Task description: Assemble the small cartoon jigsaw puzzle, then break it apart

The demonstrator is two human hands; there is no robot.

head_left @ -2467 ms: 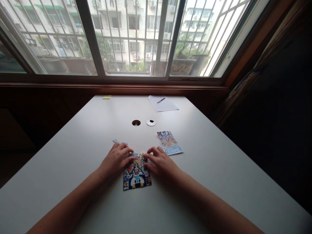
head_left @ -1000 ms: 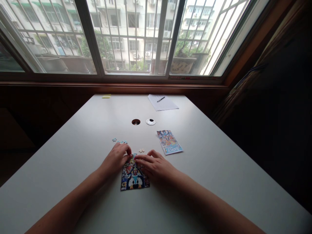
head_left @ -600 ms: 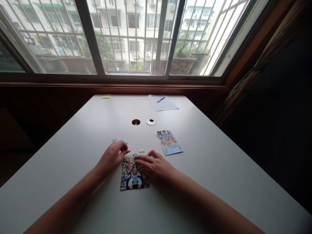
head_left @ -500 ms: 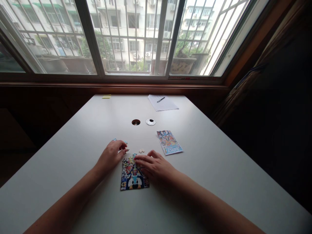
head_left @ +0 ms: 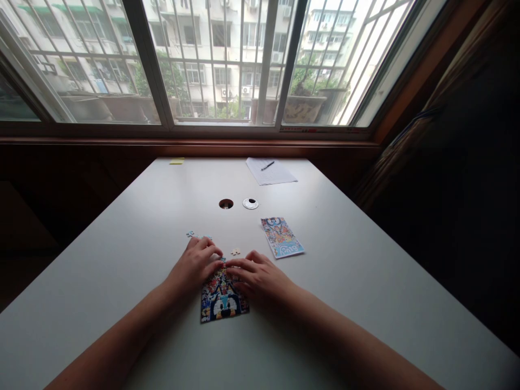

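A mostly assembled jigsaw puzzle (head_left: pixel 225 306) lies in front of me, showing a blue cartoon dog's face below a crowd of small figures. My left hand (head_left: pixel 199 261) is at its upper left edge, thumb and fingers closed on a small puzzle piece that they mostly cover. Across the upper right part of the puzzle rests my right hand (head_left: pixel 255 273), its fingers holding the top and right edge. A loose pale piece (head_left: pixel 235 251) sits just beyond, between the hands. More loose pieces (head_left: pixel 190 234) lie behind my left hand, partly hidden by it.
Right of the puzzle lies a printed picture card (head_left: pixel 282 237). Farther back on the white table (head_left: pixel 134 227) are a round cable hole (head_left: pixel 226 204), its cover (head_left: pixel 251 203), paper sheets (head_left: pixel 276 174) with a pen (head_left: pixel 267 166), and yellow sticky notes (head_left: pixel 177 161). A barred window stands behind.
My left hand has moved right and toward me, from beside the loose pieces to the puzzle's top edge. My right hand stays almost in place. The puzzle's lower edge has shifted slightly toward me.
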